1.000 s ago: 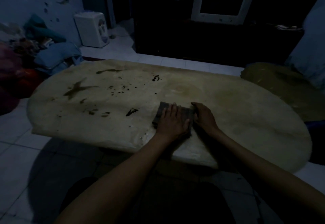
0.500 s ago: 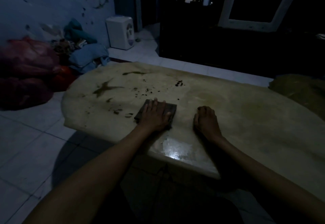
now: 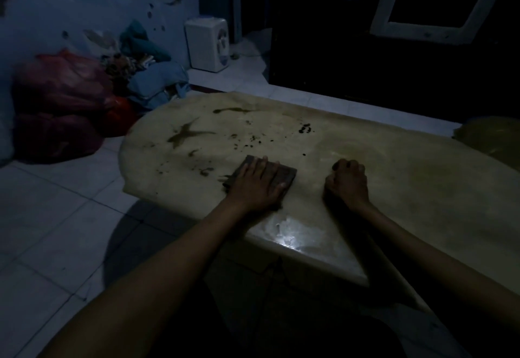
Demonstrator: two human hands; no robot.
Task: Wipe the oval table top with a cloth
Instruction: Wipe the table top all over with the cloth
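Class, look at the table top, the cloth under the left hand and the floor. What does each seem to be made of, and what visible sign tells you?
Table top: probably polished stone or a stone-look slab; pale, mottled, with a bright glare at the near edge.
Cloth: dark, matte fabric, folded flat under the left hand; weave too dim to tell.
Floor: pale square tiles, likely ceramic; straight grout lines show.

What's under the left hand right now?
The left hand presses flat on the folded dark cloth, which lies on the oval table top. Any stain beneath the cloth is covered.
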